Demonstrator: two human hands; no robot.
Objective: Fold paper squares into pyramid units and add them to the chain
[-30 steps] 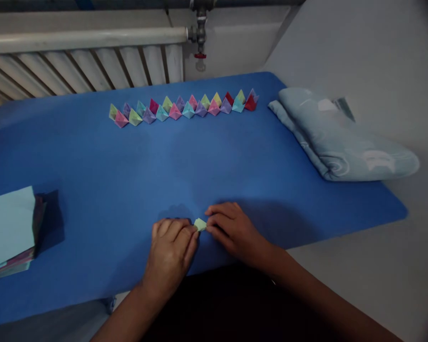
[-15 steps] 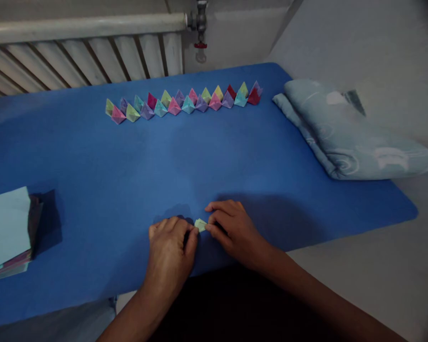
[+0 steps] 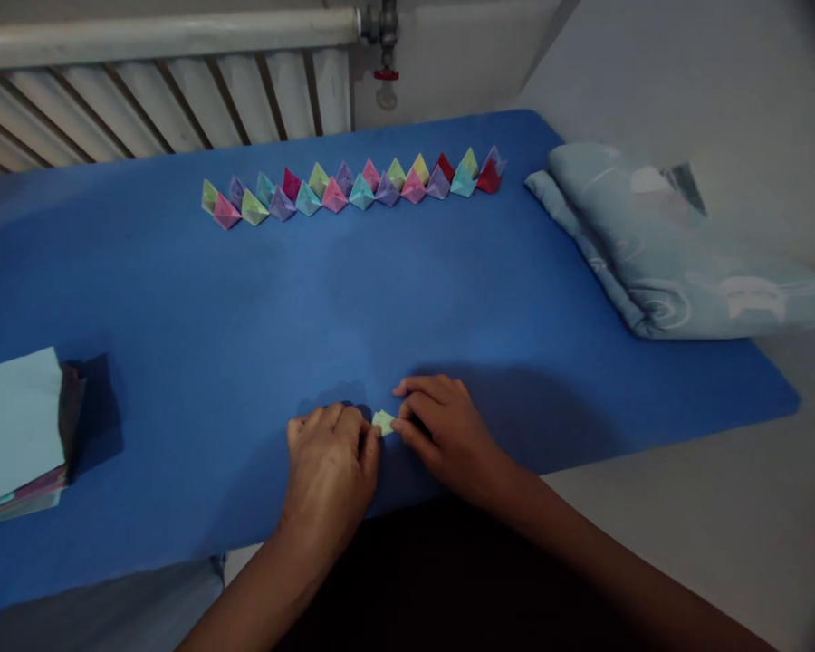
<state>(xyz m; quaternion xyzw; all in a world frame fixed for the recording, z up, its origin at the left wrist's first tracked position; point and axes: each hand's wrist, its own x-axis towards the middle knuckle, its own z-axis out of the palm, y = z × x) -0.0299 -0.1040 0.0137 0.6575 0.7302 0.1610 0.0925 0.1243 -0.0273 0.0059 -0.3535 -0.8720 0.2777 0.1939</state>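
Observation:
A small folded piece of pale yellow-green paper [image 3: 383,422] lies at the near edge of the blue surface, between my two hands. My left hand [image 3: 332,457] is closed, its thumb and forefinger pinching the paper's left side. From the right, the thumb and forefinger of my right hand [image 3: 441,430] grip the other side, with its upper finger held out a little. My fingertips partly cover the paper. Farther back, folded paper boats [image 3: 335,195] in pink, green, purple, blue, yellow and red stand in two staggered rows.
A stack of coloured paper sheets [image 3: 17,426] sits at the left. On the right lies a folded pale blue-green patterned cloth [image 3: 679,254] against the wall. Behind the blue surface [image 3: 244,299] are a white radiator [image 3: 177,100] and a pipe valve with a red handle [image 3: 386,74].
The view has shifted slightly, so the scene sits a little higher and to the right. Both hands keep their pinch on the green paper, almost unmoved.

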